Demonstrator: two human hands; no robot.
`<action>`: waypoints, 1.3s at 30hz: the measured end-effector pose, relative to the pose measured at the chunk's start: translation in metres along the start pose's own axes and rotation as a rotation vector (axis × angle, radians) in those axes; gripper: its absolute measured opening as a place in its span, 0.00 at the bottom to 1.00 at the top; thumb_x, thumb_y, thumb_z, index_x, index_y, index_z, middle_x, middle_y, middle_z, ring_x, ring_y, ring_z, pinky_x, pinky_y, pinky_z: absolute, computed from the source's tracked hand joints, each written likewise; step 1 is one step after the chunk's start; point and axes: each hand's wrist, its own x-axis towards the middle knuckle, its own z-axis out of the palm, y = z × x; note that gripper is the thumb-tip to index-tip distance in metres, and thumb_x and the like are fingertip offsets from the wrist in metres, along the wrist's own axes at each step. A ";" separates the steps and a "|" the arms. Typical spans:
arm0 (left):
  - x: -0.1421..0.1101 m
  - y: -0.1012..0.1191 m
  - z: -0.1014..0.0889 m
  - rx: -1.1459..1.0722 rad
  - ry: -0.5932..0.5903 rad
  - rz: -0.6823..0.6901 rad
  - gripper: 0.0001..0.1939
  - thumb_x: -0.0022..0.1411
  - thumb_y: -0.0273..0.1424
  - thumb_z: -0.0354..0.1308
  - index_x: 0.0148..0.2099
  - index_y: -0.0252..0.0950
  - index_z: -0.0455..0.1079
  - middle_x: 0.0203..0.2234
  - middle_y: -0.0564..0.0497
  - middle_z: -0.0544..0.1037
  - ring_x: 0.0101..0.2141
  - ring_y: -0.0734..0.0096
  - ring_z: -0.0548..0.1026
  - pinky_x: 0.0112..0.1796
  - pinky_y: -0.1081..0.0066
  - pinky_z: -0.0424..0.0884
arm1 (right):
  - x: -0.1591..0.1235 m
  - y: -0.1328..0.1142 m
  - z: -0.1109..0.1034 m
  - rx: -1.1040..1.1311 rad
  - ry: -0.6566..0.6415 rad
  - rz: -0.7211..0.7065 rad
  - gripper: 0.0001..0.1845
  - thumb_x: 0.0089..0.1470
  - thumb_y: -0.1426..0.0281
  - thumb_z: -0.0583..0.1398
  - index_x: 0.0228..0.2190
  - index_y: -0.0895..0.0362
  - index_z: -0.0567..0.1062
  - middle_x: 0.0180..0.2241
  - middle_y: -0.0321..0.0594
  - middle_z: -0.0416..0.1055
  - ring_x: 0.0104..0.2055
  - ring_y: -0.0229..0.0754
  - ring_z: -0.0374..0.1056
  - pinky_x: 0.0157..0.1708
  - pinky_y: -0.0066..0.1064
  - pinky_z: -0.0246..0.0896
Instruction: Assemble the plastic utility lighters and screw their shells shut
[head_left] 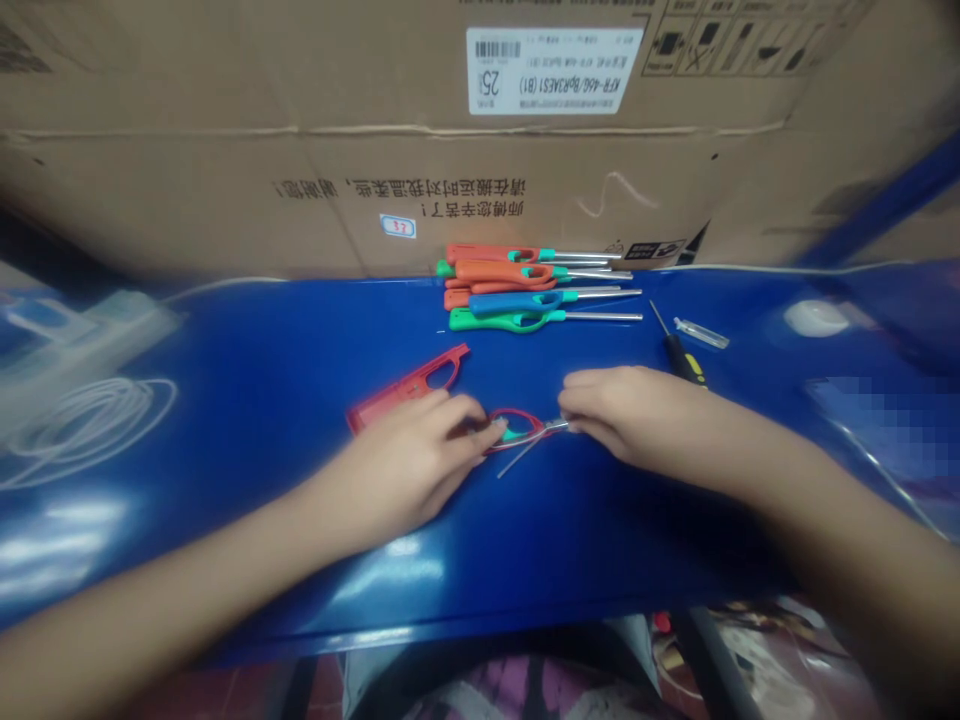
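Note:
Low over the blue table, both hands are at one opened red lighter body (516,412) with a green trigger inside its loop. My left hand (431,455) is closed on its handle end, thumb and fingers by the trigger. At the front end, my right hand (615,405) pinches near the metal tip, its fingertips partly hiding what they grip. A thin tube (521,456) slants down from that end toward me. Just beyond my left hand lies a loose red handle shell (409,388), partly covered by the hand.
Several long-necked lighters (517,300) in orange, blue and green lie stacked before the cardboard box (375,190). A screwdriver (681,355) and a small clear tube (702,333) lie to the right. A coiled white cable (112,425) is on the left of the blue table (300,340).

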 end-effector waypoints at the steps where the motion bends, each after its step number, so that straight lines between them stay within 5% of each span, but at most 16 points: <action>1: 0.000 0.000 0.000 -0.003 0.002 -0.002 0.20 0.75 0.31 0.47 0.64 0.39 0.68 0.49 0.42 0.74 0.46 0.59 0.72 0.45 0.60 0.73 | 0.000 0.000 0.000 0.018 0.001 0.001 0.10 0.63 0.74 0.55 0.29 0.57 0.71 0.33 0.38 0.69 0.32 0.38 0.65 0.31 0.31 0.50; 5: -0.001 -0.002 0.002 -0.011 0.020 0.004 0.20 0.75 0.32 0.48 0.64 0.40 0.69 0.49 0.43 0.74 0.45 0.60 0.72 0.45 0.61 0.73 | -0.001 0.002 -0.001 0.083 0.010 -0.018 0.13 0.66 0.68 0.55 0.29 0.57 0.72 0.33 0.40 0.70 0.34 0.40 0.66 0.35 0.32 0.54; 15: 0.000 -0.004 0.002 0.002 0.024 0.037 0.20 0.76 0.32 0.46 0.64 0.38 0.68 0.49 0.42 0.74 0.46 0.59 0.72 0.45 0.59 0.73 | 0.006 0.013 0.005 0.195 0.059 -0.098 0.12 0.63 0.72 0.58 0.26 0.57 0.69 0.29 0.36 0.68 0.31 0.37 0.62 0.34 0.29 0.53; 31: 0.000 -0.006 0.004 0.022 -0.002 0.036 0.21 0.76 0.32 0.45 0.65 0.39 0.66 0.50 0.42 0.73 0.47 0.58 0.71 0.45 0.58 0.73 | 0.002 0.002 0.000 0.056 -0.039 -0.064 0.13 0.64 0.74 0.54 0.26 0.57 0.68 0.30 0.37 0.66 0.30 0.38 0.62 0.31 0.31 0.49; 39: 0.001 -0.006 0.004 0.032 0.007 0.055 0.20 0.75 0.32 0.46 0.65 0.39 0.67 0.50 0.42 0.74 0.47 0.58 0.72 0.44 0.59 0.73 | 0.004 0.016 0.004 0.240 0.019 -0.080 0.13 0.62 0.63 0.61 0.28 0.56 0.74 0.29 0.35 0.70 0.30 0.36 0.63 0.32 0.28 0.53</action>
